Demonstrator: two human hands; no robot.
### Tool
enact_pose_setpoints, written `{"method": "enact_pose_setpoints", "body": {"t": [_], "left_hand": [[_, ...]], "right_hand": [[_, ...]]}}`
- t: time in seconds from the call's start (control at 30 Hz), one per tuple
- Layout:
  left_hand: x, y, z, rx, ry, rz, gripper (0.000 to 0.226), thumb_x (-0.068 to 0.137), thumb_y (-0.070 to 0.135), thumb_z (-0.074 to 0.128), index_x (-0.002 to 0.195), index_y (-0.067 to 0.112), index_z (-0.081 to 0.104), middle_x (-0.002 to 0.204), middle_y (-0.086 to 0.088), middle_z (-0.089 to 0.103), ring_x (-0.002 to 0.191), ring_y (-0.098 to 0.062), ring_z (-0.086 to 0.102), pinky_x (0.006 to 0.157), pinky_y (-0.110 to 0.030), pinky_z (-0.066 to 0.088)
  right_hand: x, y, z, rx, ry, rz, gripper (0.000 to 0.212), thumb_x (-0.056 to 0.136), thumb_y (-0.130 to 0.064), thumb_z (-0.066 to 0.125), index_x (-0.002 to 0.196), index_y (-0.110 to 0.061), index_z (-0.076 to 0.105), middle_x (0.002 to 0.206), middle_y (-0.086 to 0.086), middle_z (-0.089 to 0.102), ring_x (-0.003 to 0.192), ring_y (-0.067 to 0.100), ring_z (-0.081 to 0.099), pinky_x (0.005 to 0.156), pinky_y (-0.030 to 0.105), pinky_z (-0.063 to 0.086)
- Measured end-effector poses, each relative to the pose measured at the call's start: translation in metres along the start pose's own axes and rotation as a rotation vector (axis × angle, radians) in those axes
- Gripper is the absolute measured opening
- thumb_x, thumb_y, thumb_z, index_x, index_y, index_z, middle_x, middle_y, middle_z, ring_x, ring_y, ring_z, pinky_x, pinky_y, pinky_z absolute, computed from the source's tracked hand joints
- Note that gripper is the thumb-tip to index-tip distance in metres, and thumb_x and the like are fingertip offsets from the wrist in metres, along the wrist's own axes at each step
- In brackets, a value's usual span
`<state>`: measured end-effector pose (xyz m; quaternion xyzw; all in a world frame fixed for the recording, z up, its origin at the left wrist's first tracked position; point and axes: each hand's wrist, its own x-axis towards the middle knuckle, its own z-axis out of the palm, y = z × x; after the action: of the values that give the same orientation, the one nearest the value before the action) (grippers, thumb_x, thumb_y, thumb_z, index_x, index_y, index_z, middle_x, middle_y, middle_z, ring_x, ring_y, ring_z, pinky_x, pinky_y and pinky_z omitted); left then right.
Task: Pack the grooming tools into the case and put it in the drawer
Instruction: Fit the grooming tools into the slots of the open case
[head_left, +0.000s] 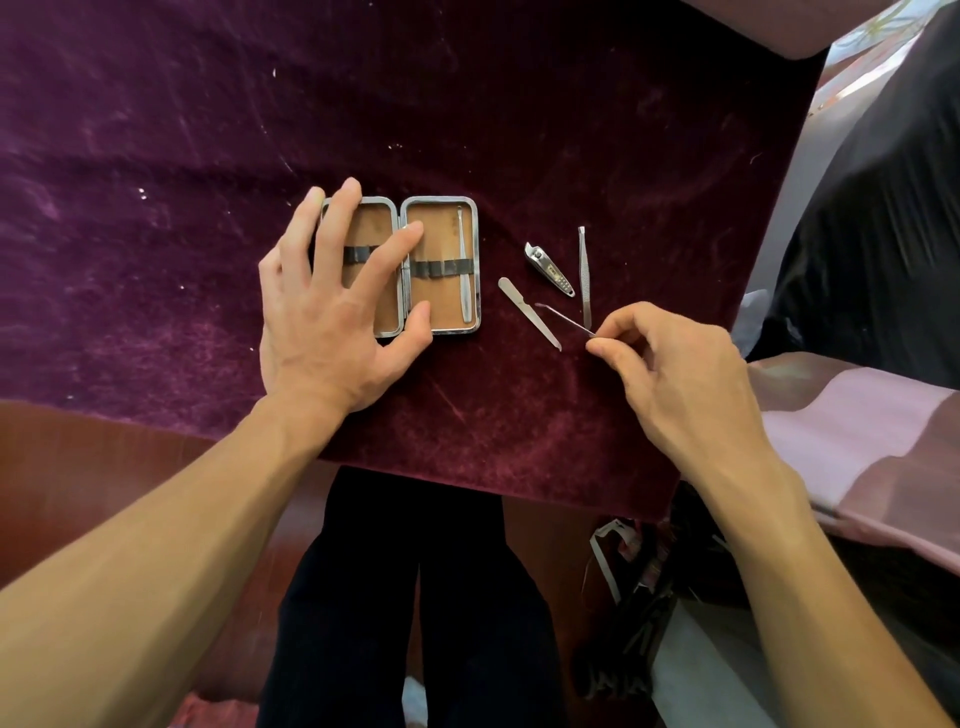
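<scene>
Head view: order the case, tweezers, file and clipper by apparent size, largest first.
1. case
2. tweezers and file: alike in length, unranked
3. clipper: shortest, though wider

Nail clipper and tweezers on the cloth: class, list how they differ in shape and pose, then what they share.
The nail clipper is short and broad; the tweezers are long and thin. The nail clipper lies slanted; the tweezers lie nearly straight up the picture. Both are silver metal, loose on the purple cloth, right of the open case.
</scene>
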<state>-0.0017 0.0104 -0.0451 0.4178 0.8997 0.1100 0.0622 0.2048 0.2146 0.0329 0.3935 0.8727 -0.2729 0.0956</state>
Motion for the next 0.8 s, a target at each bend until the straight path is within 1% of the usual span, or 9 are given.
{"method": "enact_pose_setpoints", "body": {"t": [0.1, 0.17, 0.23, 0.3, 0.4, 0.5, 0.57, 0.67, 0.8], "left_hand": [[0.0, 0.001, -0.002, -0.008, -0.003, -0.001, 0.063, 0.092, 0.06, 0.053, 0.151, 0.039, 0.042, 0.167, -0.009, 0.03, 0.154, -0.035, 0.027, 0.112, -0.052, 0.035], [0.0, 0.001, -0.003, -0.009, -0.006, -0.001, 0.063, 0.092, 0.06, 0.053, 0.15, 0.039, 0.043, 0.167, -0.01, 0.03, 0.154, -0.035, 0.028, 0.112, -0.052, 0.036], [0.0, 0.002, -0.003, -0.009, -0.013, -0.001, 0.063, 0.092, 0.06, 0.053, 0.15, 0.039, 0.043, 0.167, -0.01, 0.031, 0.154, -0.036, 0.028, 0.112, -0.051, 0.036], [0.0, 0.002, -0.004, -0.005, -0.016, -0.001, 0.063, 0.092, 0.06, 0.053, 0.15, 0.039, 0.044, 0.167, -0.01, 0.031, 0.154, -0.036, 0.029, 0.113, -0.051, 0.036], [0.001, 0.002, -0.006, 0.001, -0.024, -0.002, 0.063, 0.092, 0.06, 0.053, 0.151, 0.04, 0.043, 0.167, -0.01, 0.031, 0.154, -0.035, 0.029, 0.113, -0.05, 0.035], [0.002, 0.003, -0.006, 0.005, -0.032, -0.003, 0.063, 0.092, 0.06, 0.052, 0.152, 0.04, 0.044, 0.167, -0.01, 0.031, 0.155, -0.035, 0.029, 0.113, -0.05, 0.035], [0.001, 0.004, -0.006, 0.003, -0.032, -0.003, 0.063, 0.092, 0.06, 0.052, 0.151, 0.04, 0.045, 0.167, -0.01, 0.032, 0.155, -0.035, 0.029, 0.113, -0.05, 0.036], [0.002, 0.004, -0.006, -0.003, -0.032, -0.001, 0.063, 0.092, 0.06, 0.052, 0.151, 0.04, 0.046, 0.167, -0.01, 0.032, 0.154, -0.035, 0.03, 0.113, -0.05, 0.036], [0.002, 0.004, -0.005, -0.001, -0.025, -0.001, 0.062, 0.092, 0.059, 0.053, 0.151, 0.039, 0.046, 0.167, -0.01, 0.033, 0.154, -0.036, 0.031, 0.112, -0.051, 0.036]], "right_hand": [[-0.002, -0.012, 0.01, 0.169, -0.026, 0.055, 0.012, 0.099, -0.042, 0.071, 0.094, -0.031, 0.072, 0.073, -0.016, 0.072, 0.061, 0.005, 0.063, 0.066, 0.034, 0.055], [-0.003, -0.023, 0.02, 0.277, -0.055, 0.088, 0.016, 0.099, -0.044, 0.07, 0.089, -0.032, 0.071, 0.072, -0.016, 0.075, 0.056, 0.002, 0.062, 0.056, 0.021, 0.045], [-0.006, -0.035, 0.031, 0.389, -0.083, 0.106, 0.018, 0.1, -0.042, 0.071, 0.085, -0.032, 0.07, 0.073, -0.016, 0.077, 0.045, 0.0, 0.055, 0.047, 0.009, 0.036], [-0.008, -0.048, 0.042, 0.489, -0.12, 0.136, 0.021, 0.1, -0.041, 0.071, 0.082, -0.031, 0.071, 0.074, -0.017, 0.078, 0.041, 0.002, 0.052, 0.044, 0.009, 0.036], [-0.012, -0.062, 0.056, 0.59, -0.184, 0.205, 0.025, 0.099, -0.044, 0.071, 0.079, -0.029, 0.074, 0.071, -0.015, 0.078, 0.049, 0.011, 0.059, 0.051, 0.013, 0.043], [-0.018, -0.07, 0.066, 0.673, -0.209, 0.27, 0.029, 0.099, -0.045, 0.07, 0.077, -0.026, 0.075, 0.064, -0.014, 0.076, 0.037, 0.001, 0.043, 0.041, 0.011, 0.033], [-0.023, -0.071, 0.071, 0.693, -0.214, 0.299, 0.034, 0.1, -0.046, 0.07, 0.076, -0.023, 0.075, 0.053, -0.019, 0.069, 0.035, 0.001, 0.037, 0.04, 0.011, 0.03], [-0.027, -0.071, 0.073, 0.717, -0.197, 0.354, 0.038, 0.1, -0.047, 0.069, 0.074, -0.02, 0.074, 0.043, -0.023, 0.057, 0.036, 0.002, 0.035, 0.04, 0.013, 0.03], [-0.026, -0.073, 0.073, 0.739, -0.179, 0.394, 0.038, 0.098, -0.048, 0.07, 0.073, -0.02, 0.075, 0.041, -0.02, 0.056, 0.036, 0.002, 0.035, 0.04, 0.015, 0.03]]}}
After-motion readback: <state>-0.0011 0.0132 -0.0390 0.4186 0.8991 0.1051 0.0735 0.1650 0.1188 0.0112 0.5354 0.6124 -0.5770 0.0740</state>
